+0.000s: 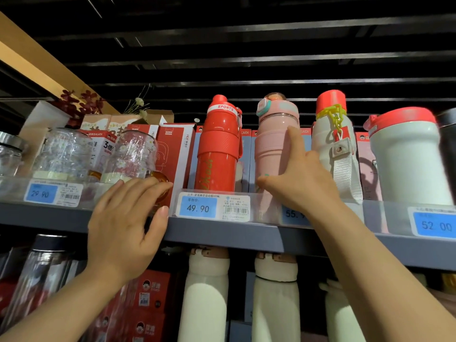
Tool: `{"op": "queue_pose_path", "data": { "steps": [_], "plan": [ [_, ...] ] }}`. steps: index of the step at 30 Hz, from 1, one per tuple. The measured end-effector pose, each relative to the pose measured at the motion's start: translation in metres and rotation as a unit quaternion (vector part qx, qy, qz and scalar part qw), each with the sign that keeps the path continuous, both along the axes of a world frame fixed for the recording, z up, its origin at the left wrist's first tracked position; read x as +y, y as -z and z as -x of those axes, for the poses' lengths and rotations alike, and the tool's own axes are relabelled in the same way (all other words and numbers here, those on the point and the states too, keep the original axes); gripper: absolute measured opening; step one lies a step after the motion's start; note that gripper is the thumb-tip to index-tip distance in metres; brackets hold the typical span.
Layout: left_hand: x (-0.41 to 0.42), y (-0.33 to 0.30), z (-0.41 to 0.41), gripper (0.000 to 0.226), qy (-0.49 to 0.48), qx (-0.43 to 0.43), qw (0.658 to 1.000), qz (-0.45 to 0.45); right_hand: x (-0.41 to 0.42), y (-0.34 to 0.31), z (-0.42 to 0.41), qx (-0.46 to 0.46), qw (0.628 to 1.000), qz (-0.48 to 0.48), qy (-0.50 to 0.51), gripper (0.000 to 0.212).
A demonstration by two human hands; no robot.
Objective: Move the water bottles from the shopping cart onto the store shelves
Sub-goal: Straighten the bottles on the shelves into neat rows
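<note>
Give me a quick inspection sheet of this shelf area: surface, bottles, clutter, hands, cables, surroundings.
Surface: grey top shelf carrying price tags.
Job's things: pink bottle upright between the red sports bottle and the white bottle with yellow chain.
Clutter: glass jars, red boxes.
Grippers: right hand, fingers on the pink bottle; left hand open at the shelf edge.
Cables: nothing seen.
Surroundings: white bottles on the shelf below; dark ceiling.

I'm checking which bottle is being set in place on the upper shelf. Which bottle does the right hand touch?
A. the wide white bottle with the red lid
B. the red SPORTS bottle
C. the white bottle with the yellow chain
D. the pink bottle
D: the right hand lies with straight fingers against the pink bottle, which stands between the red SPORTS bottle and the white chained one.
</note>
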State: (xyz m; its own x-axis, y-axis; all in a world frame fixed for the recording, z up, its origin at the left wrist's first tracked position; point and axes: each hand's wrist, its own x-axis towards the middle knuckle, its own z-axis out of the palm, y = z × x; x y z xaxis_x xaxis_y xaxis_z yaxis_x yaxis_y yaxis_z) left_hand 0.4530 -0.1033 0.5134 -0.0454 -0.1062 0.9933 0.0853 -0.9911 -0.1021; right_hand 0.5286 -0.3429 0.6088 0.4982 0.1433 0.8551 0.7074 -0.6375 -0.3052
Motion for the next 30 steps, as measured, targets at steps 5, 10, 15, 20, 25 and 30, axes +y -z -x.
{"op": "queue_pose_path", "data": {
  "steps": [5, 10, 15, 20, 25, 30],
  "plan": [
    [0.000, 0.000, 0.001, 0.050, 0.000, 0.005, 1.000, 0.002, 0.007, 0.003, 0.001, -0.006, 0.999, -0.015, 0.045, 0.115],
    [0.001, 0.000, 0.001, 0.049, 0.002, 0.008, 1.000, 0.003, 0.002, 0.000, -0.001, 0.005, 1.000, -0.028, -0.007, 0.106],
    [0.000, 0.000, 0.004, 0.049, -0.003, 0.036, 0.999, 0.009, -0.007, -0.004, 0.004, 0.028, 0.998, -0.033, -0.056, 0.101],
    [-0.024, -0.003, 0.007, 0.050, 0.027, 0.059, 0.998, 0.011, 0.002, 0.001, 0.001, 0.025, 0.999, -0.034, 0.003, 0.120],
    [-0.062, -0.009, -0.012, 0.050, 0.037, 0.086, 0.993, -0.075, -0.004, -0.002, 0.001, 0.022, 0.998, -0.039, -0.034, 0.110],
    [-0.062, -0.005, -0.019, 0.049, 0.008, 0.070, 0.992, -0.102, -0.006, -0.003, 0.004, 0.036, 0.997, -0.044, -0.058, 0.106]
  ]
}}
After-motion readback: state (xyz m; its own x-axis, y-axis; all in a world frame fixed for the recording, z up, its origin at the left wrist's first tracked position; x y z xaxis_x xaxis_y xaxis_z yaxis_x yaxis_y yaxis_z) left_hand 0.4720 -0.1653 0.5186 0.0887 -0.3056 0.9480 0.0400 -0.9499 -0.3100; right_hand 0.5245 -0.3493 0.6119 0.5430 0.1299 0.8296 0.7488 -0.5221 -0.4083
